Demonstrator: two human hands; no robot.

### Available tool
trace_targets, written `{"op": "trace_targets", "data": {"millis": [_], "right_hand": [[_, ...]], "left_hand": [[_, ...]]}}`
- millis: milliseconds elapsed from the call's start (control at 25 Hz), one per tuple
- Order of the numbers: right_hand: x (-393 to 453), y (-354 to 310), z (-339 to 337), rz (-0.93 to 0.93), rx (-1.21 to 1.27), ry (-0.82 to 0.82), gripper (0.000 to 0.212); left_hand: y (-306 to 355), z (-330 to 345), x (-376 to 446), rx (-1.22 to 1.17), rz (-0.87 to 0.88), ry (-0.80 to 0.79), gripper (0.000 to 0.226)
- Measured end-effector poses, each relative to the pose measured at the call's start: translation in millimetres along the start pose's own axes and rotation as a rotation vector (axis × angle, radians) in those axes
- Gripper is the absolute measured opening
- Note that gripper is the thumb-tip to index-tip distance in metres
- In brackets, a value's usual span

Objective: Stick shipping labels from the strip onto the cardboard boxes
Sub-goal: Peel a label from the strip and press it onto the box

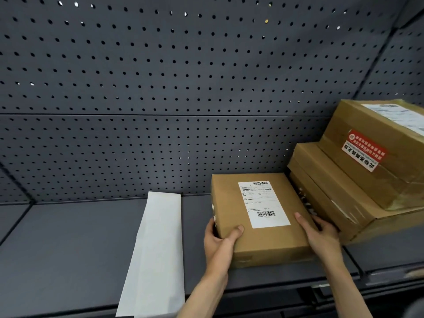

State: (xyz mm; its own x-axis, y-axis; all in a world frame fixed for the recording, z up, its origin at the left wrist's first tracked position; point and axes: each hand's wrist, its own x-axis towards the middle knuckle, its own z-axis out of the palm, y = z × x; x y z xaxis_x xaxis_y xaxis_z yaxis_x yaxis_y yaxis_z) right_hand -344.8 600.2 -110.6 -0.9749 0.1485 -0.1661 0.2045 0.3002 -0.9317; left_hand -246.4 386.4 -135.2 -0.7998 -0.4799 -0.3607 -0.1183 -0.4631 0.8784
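A flat cardboard box [275, 239] lies on the grey shelf [68, 244], with a white shipping label [263, 204] stuck on its top. My left hand [219, 243] grips the box's near left corner, thumb on top. At the box's right edge my right hand [321, 232] holds it, fingers wedged between it and the neighbouring stack. A long white label strip [158, 253] rests on the shelf to the left of the box, one end leaning on the back wall; its visible face is blank.
At the right stands a stack of cardboard boxes [339, 203]; the top box [376, 143] carries a white label and a red-and-white sticker [364, 151]. A dark pegboard wall [160, 88] backs the shelf. The shelf's front edge [275, 292] runs below my forearms.
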Motion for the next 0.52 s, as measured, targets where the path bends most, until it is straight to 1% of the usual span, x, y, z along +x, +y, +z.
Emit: {"op": "trace_targets", "data": {"millis": [80, 160, 280, 360, 440, 520], "right_hand": [[0.5, 1.4, 0.0, 0.005, -0.004, 0.001, 0.062], [0.6, 2.3, 0.4, 0.015, -0.008, 0.002, 0.064], [-0.5, 0.4, 2.0, 0.016, -0.014, 0.019, 0.061], [-4.0, -0.2, 3.1, 0.011, -0.039, 0.047, 0.062], [-8.2, 0.7, 4.9, -0.060, -0.112, 0.112, 0.062], [-12.8, 0.3, 7.3, -0.150, -0.210, 0.165, 0.059]], "left_hand": [[-0.2, -1.2, 0.9, 0.005, -0.002, 0.000, 0.078], [-1.0, -1.8, 2.1, 0.012, 0.001, 0.004, 0.077], [-3.0, -1.9, 2.5, 0.076, 0.035, 0.012, 0.076], [-4.3, -3.5, 4.7, 0.193, 0.134, 0.036, 0.078], [0.0, -5.5, 4.0, 0.320, 0.249, 0.039, 0.080], [5.7, -8.3, 1.6, 0.385, 0.320, 0.012, 0.070]]}}
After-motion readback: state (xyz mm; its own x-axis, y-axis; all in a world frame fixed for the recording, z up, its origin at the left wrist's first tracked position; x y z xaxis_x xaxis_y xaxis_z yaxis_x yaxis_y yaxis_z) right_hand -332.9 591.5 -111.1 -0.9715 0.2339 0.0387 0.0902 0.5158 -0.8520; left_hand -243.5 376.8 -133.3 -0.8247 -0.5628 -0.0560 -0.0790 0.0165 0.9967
